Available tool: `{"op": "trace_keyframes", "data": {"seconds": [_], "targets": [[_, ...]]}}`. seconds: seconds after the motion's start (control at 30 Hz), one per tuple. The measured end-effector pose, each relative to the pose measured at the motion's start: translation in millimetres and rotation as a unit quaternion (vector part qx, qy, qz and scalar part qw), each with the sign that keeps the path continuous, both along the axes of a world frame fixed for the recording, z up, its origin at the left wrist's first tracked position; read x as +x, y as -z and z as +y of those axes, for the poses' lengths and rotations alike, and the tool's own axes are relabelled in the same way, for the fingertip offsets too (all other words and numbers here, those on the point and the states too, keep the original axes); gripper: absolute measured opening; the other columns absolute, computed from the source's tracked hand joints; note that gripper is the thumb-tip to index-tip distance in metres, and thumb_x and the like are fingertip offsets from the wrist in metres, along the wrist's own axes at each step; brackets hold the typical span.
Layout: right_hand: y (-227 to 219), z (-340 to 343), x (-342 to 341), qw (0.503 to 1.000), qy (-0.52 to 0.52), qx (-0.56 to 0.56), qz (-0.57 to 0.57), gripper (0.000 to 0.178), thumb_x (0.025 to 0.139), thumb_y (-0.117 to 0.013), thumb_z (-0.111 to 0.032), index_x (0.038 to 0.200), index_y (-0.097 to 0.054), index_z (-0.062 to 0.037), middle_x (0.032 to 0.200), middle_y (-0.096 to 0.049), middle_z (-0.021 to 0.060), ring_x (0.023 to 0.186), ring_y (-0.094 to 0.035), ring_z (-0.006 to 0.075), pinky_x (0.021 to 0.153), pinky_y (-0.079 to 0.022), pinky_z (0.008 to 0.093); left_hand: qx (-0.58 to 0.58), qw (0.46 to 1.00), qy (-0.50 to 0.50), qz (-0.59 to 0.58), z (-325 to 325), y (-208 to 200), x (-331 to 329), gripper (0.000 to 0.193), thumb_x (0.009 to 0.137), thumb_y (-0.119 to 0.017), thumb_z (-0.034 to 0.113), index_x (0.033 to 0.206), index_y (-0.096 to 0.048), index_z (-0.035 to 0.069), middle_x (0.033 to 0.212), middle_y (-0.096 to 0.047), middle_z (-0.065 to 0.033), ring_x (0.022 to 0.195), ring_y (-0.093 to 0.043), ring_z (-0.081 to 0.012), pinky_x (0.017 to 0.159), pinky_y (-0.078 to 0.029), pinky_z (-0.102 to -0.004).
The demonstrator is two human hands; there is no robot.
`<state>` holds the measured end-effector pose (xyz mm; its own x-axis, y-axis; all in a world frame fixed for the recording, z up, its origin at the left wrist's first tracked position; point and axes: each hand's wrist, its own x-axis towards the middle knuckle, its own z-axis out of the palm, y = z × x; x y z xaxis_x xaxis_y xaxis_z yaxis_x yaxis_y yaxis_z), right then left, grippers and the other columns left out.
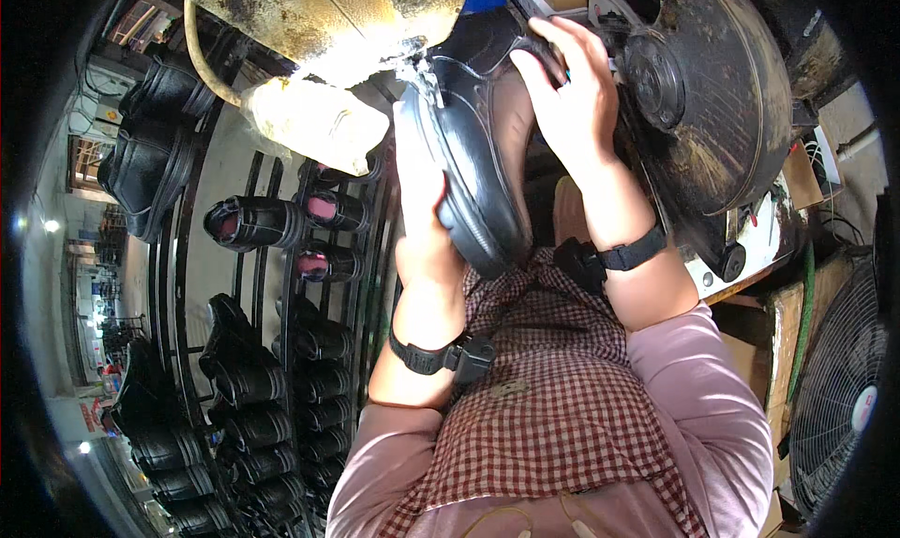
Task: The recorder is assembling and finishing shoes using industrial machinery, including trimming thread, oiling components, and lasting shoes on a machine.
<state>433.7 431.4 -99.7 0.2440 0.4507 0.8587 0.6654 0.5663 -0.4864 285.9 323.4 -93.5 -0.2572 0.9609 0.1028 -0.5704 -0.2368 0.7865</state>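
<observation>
A black leather shoe [487,186] is tilted under the metal foot [422,77] of a worn, stained sewing machine [356,22], its sole edge against the foot. My left hand [422,186] is closed on the sole side, below the machine head; most of its fingers are hidden behind the shoe. My right hand [579,97] grips the shoe's upper around the dark collar, thumb and fingers bent over it. A bright lamp cover [319,126] hangs just left of the shoe and lights it strongly.
Racks [164,285] with many black shoes [248,221] stand at the left. A large dark machine wheel [722,93] is close to my right arm. Below it lies a white tabletop [759,238], with a caged fan [844,388] at the lower right.
</observation>
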Motion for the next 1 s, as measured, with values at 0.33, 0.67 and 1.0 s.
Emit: {"op": "trace_keyframes", "data": {"seconds": [0.33,0.67,1.0], "targets": [[29,3,27,0.979,-0.072,-0.126,-0.146,0.019,0.089,-0.058,-0.020,0.106,-0.067,-0.0163,0.121,-0.063,0.0021,0.126,-0.047,0.0276,0.107,-0.026,0.0480,0.125,0.986,-0.011,0.111,31,-2,1,0.048,0.099,-0.036,0.036,0.132,-0.046,0.002,0.127,-0.056,-0.0134,0.112,-0.056,-0.0259,0.101,-0.041,-0.0412],[40,-15,33,0.976,-0.120,-0.148,-0.109,0.014,0.087,-0.058,-0.012,0.098,-0.065,-0.0057,0.102,-0.067,0.0126,0.107,-0.058,0.0332,0.092,-0.044,0.0411,0.140,0.985,0.046,0.085,23,6,-8,0.057,0.093,-0.047,0.042,0.132,-0.042,0.001,0.119,-0.054,-0.0105,0.109,-0.053,-0.0194,0.096,-0.041,-0.0317],[47,-11,36,0.972,-0.080,-0.191,-0.113,0.017,0.089,-0.055,-0.016,0.097,-0.063,-0.0027,0.098,-0.065,0.0142,0.096,-0.061,0.0325,0.086,-0.045,0.0424,0.132,0.975,0.004,0.181,44,-8,-9,0.036,0.094,-0.050,0.023,0.115,-0.058,-0.005,0.124,-0.056,-0.0131,0.106,-0.058,-0.0189,0.090,-0.047,-0.0318]]}}
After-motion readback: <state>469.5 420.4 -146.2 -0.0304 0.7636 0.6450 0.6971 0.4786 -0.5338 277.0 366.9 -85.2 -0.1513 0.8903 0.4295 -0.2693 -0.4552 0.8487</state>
